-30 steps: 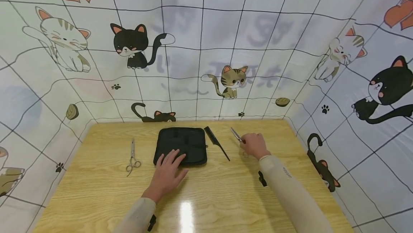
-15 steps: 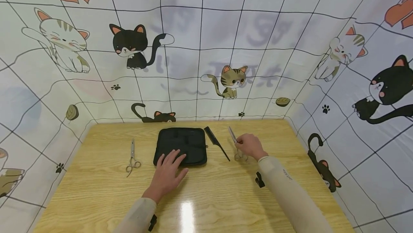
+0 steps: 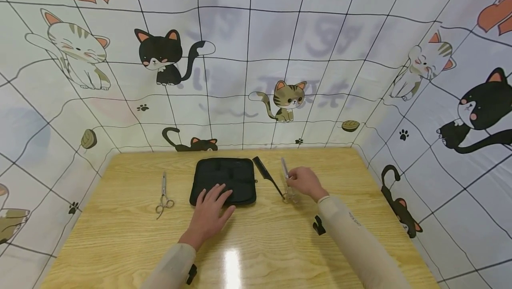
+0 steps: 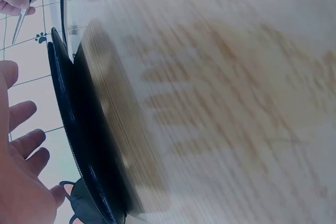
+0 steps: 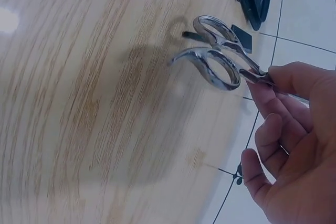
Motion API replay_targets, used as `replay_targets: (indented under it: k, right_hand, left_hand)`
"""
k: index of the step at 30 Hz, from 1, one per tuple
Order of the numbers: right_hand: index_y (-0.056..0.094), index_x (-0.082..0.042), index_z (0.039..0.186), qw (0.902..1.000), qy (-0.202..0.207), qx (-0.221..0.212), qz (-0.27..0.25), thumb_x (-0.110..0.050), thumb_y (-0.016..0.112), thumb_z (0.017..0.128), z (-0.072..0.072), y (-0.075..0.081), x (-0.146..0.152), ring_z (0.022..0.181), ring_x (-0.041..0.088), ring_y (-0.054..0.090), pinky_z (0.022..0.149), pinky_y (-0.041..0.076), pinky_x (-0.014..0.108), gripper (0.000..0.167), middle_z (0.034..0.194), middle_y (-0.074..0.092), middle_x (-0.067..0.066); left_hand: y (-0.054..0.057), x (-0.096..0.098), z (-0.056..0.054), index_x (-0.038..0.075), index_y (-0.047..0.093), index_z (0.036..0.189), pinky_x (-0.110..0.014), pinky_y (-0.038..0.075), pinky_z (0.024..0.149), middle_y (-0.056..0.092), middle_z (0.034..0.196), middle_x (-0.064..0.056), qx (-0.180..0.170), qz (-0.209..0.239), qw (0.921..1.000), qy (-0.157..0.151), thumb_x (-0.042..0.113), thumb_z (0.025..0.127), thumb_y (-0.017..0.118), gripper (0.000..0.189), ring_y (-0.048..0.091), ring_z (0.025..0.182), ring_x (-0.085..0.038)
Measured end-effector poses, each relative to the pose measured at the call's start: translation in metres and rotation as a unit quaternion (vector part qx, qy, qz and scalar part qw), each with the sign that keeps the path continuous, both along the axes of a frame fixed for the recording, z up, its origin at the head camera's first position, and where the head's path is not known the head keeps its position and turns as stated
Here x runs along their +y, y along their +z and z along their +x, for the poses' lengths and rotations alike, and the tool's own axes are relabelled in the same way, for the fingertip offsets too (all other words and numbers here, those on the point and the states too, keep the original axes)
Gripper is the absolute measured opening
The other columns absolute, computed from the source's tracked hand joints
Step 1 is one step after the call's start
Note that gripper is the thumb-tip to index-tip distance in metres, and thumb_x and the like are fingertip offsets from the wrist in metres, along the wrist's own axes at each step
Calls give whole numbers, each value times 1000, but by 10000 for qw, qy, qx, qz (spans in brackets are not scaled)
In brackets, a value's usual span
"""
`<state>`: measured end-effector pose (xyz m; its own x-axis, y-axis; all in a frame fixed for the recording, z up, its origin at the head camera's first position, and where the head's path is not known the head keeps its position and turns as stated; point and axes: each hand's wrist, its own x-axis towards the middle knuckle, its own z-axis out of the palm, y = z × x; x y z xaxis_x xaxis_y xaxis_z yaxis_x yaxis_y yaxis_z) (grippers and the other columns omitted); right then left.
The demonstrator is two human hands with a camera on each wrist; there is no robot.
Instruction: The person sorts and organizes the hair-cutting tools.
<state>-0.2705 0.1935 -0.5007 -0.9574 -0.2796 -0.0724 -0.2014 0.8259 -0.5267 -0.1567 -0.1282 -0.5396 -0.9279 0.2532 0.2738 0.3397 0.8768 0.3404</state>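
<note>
My right hand (image 3: 307, 183) pinches a pair of silver hair scissors (image 5: 226, 44) between thumb and fingers near the pivot. In the right wrist view their finger rings stick out toward the table, held above it, and the far part of the blades is hidden by the hand. My left hand (image 3: 208, 218) lies with spread fingers over the near edge of a closed black zip case (image 3: 224, 171); I cannot tell how firmly it touches. Between the case and the held scissors is a black tail comb (image 3: 262, 169). A second pair of scissors (image 3: 163, 189) lies left of the case.
The wooden table (image 3: 256, 253) carries everything. A white cat-print curtain (image 3: 232, 80) surrounds its back and sides, right behind the table's far edge. Black straps (image 3: 318, 225) show beneath the sleeves.
My right hand has moved left with the scissors, bringing them close to the comb's tail, and their blades have turned more upright in view. The left hand stays on the case.
</note>
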Motion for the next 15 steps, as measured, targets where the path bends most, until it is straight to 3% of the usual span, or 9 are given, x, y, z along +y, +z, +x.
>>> replay_targets:
  k: [7,11,15]
  right_hand:
    - [70,-8,77,9995,99,-102,-282,-20,62,93,4,3,-10,50,10,39,51,32,24,21,72,71,10]
    - [71,-3,79,9981,114,-222,-563,-20,61,93,7,4,-18,50,10,35,50,30,23,24,74,70,15]
    - [73,-1,84,9965,64,-293,-774,-20,61,94,9,2,-24,51,8,37,52,32,22,25,72,69,11]
  left_hand:
    - [6,7,-2,20,58,136,-59,25,116,51,146,-5,3,65,10000,-35,45,97,54,46,40,142,-27]
    - [8,11,-4,20,59,135,-58,26,116,55,142,-3,-4,147,9999,-43,45,98,54,45,42,141,-26]
    - [10,17,-7,19,59,135,-56,27,116,58,139,-2,-27,199,9998,-90,45,98,53,45,43,140,-25]
